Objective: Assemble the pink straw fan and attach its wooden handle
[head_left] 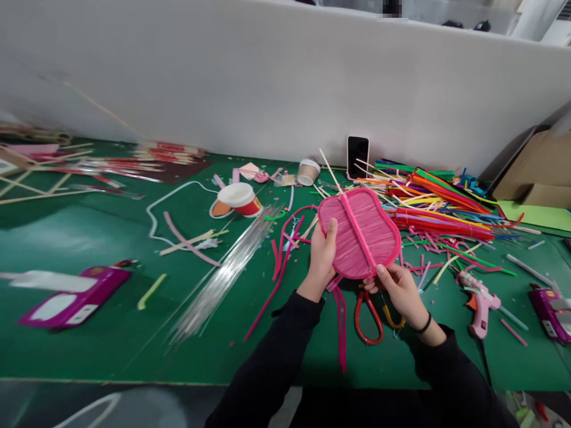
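Note:
A pink fan-shaped panel with a wavy outline is held up over the table. Its rim and the strip down its middle look like pink pipe cleaners, and a thin wooden stick sticks out past its upper edge. My left hand grips the panel's left side, thumb on the front face. At the lower right edge, my right hand pinches the end of the middle strip. Scissors with red and yellow handles lie beneath my right hand. Loose pink pipe cleaners lie below the panel.
A bundle of colourful pipe cleaners lies back right, near a standing phone. A pink glue gun rests right. Left are thin metal wires, a paper cup and a purple device. A grey partition stands behind.

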The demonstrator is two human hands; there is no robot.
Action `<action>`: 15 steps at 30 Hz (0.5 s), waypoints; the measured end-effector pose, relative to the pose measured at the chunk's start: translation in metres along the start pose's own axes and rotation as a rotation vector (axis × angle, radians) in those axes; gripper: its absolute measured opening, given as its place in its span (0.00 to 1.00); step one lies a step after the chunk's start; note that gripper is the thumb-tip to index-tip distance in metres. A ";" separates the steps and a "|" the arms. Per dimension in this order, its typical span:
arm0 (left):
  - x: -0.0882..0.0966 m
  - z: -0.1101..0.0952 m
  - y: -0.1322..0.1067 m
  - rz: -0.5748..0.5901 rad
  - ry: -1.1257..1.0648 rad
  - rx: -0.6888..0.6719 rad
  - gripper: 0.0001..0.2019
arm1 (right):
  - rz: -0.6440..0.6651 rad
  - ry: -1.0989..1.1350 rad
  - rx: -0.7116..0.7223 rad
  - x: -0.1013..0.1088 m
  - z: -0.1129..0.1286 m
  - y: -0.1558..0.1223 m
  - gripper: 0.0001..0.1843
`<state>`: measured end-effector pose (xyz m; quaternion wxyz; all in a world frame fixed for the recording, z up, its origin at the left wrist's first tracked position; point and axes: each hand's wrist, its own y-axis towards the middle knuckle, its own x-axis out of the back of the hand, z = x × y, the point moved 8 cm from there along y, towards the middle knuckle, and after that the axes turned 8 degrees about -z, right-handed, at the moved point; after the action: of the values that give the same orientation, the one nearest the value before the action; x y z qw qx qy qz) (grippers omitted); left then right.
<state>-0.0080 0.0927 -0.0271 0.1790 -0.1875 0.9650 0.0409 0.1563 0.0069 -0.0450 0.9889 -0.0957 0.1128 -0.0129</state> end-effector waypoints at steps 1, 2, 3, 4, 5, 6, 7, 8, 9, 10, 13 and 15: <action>0.000 0.001 0.000 -0.007 -0.010 0.006 0.26 | -0.012 0.000 0.010 0.001 0.000 0.000 0.27; 0.000 0.002 -0.001 -0.010 -0.024 0.017 0.26 | -0.019 0.001 0.014 0.002 0.001 0.001 0.27; -0.001 0.004 -0.001 -0.009 -0.047 0.039 0.26 | -0.018 0.003 0.013 0.002 0.001 0.001 0.27; -0.001 0.007 -0.002 -0.009 -0.074 0.069 0.26 | -0.009 0.008 0.008 0.001 0.001 0.000 0.28; -0.002 0.010 -0.002 -0.013 -0.103 0.109 0.26 | 0.005 0.018 0.001 0.000 0.002 -0.001 0.30; -0.001 0.014 -0.002 -0.021 -0.129 0.154 0.25 | 0.020 0.031 -0.003 -0.002 0.003 -0.001 0.31; -0.001 0.018 -0.003 -0.031 -0.147 0.197 0.25 | 0.031 0.045 -0.002 -0.003 0.005 -0.002 0.32; 0.000 0.020 -0.003 -0.043 -0.156 0.233 0.25 | 0.037 0.055 0.006 -0.003 0.006 -0.003 0.32; 0.000 0.022 -0.004 -0.051 -0.159 0.261 0.25 | 0.035 0.061 0.017 -0.003 0.008 -0.003 0.30; 0.000 0.024 -0.005 -0.053 -0.157 0.279 0.25 | 0.028 0.061 0.030 -0.002 0.009 -0.004 0.28; -0.003 0.022 -0.008 -0.033 -0.139 0.261 0.25 | -0.009 0.044 0.061 0.003 0.009 -0.002 0.23; -0.005 0.021 -0.010 -0.022 -0.141 0.235 0.25 | -0.039 0.038 0.081 0.006 0.009 0.000 0.23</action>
<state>0.0069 0.0880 -0.0450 0.2675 -0.1725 0.9460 -0.0614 0.1641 0.0087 -0.0380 0.9892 -0.0576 0.1288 -0.0387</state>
